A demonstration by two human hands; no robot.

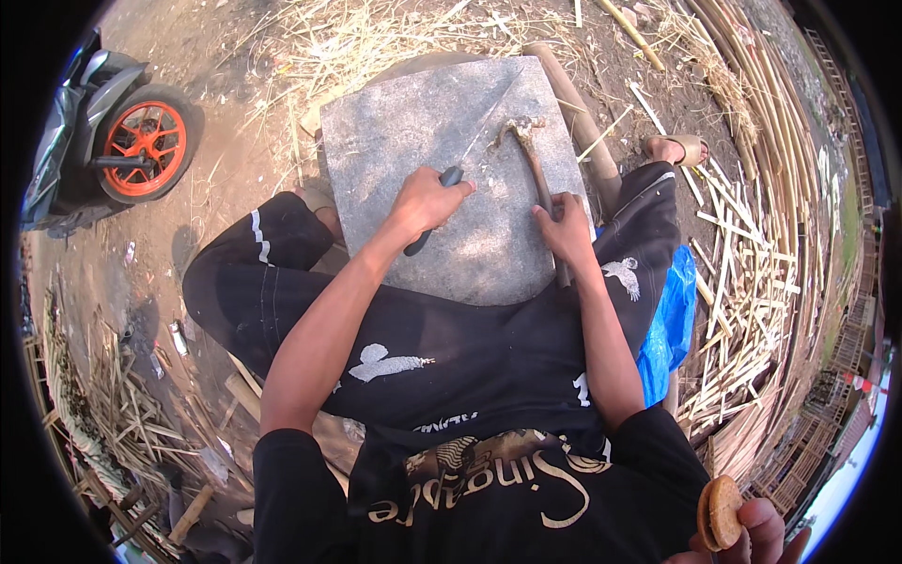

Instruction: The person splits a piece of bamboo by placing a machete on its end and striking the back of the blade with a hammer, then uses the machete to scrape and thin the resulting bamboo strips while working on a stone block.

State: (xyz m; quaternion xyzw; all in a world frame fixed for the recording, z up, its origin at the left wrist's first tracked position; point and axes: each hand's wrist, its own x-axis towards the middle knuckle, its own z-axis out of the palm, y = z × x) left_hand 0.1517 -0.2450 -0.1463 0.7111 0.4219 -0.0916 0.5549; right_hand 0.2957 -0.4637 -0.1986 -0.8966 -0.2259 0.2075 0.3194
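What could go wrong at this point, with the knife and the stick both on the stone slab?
The knife in the left hand has its blade pointing toward the frayed stick, which the right hand pins down close by; a slip might cut those fingers. The stone slab rests against the legs, so a stray stroke might reach them. The stick could also roll under the blade.

knife handle (427,230): mostly wrapped inside left hand (425,202)
stick's near end (561,273): covered under right hand (567,230)
scooter (103,141): cut by left rim, only rear wheel showing
hand with biscuit (747,531): cropped at bottom edge
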